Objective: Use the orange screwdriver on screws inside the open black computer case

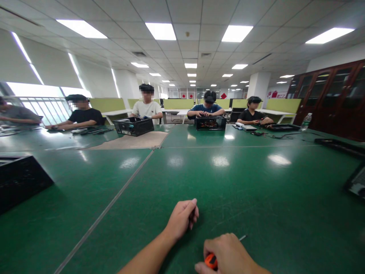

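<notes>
My right hand (pixel 226 249) is closed around a screwdriver (pixel 211 261) low in the head view. The screwdriver's orange and black handle end shows below my fingers, and its thin metal shaft sticks out on the far side, pointing away to the right. My left hand (pixel 182 215) rests over the green table (pixel 137 228), a little farther forward and to the left. Its fingers are curled in under the thumb. A dark gap shows between them, and whatever they may hold is hidden. The two hands are apart.
Black computer cases stand at the left edge (pixel 23 182) and right edge (pixel 357 182). Across the table several people work at an open case (pixel 134 126), another case (pixel 211 123) and loose parts (pixel 249 128). A bottle (pixel 307 121) stands far right. A seam (pixel 114 199) crosses the tabletop.
</notes>
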Available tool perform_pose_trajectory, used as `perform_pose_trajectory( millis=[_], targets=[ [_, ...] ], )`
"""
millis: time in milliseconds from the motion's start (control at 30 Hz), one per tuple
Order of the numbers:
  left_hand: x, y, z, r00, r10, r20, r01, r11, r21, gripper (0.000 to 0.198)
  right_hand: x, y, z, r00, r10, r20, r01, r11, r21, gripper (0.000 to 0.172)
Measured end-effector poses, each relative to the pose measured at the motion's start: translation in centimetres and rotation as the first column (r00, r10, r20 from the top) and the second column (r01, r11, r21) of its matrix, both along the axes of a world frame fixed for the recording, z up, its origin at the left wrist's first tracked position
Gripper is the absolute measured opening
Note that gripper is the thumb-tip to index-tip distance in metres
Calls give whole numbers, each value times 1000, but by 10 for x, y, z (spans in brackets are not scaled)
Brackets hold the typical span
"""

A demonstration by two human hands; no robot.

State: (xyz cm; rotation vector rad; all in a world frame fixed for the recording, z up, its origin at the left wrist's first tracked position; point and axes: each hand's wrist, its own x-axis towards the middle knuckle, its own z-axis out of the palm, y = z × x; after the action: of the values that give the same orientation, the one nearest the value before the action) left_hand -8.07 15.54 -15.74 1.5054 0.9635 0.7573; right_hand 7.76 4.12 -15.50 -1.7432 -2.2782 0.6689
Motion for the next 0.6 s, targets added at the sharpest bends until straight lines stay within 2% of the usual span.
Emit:
perform_pose_trajectory(
  millis=[167,367,533,600],
  targets=[
    [1,2,-1,1000,-3,-6,3,1000,13,63,0,2,-3,1000,11,6,-11,1000,8,32],
    [2,4,1,1000,-10,-25,10,1000,9,64,-5,1,0,998,15,56,-15,1000,3,37],
    [3,7,3,1000,19,-18,-19,1000,21,62,-16,2,-3,990,137,41,-137,991,-4,42],
    [3,8,3,999,48,-18,-48,998,29,62,-20,1,-5,992,123,16,-123,992,35,41]
  ],
)
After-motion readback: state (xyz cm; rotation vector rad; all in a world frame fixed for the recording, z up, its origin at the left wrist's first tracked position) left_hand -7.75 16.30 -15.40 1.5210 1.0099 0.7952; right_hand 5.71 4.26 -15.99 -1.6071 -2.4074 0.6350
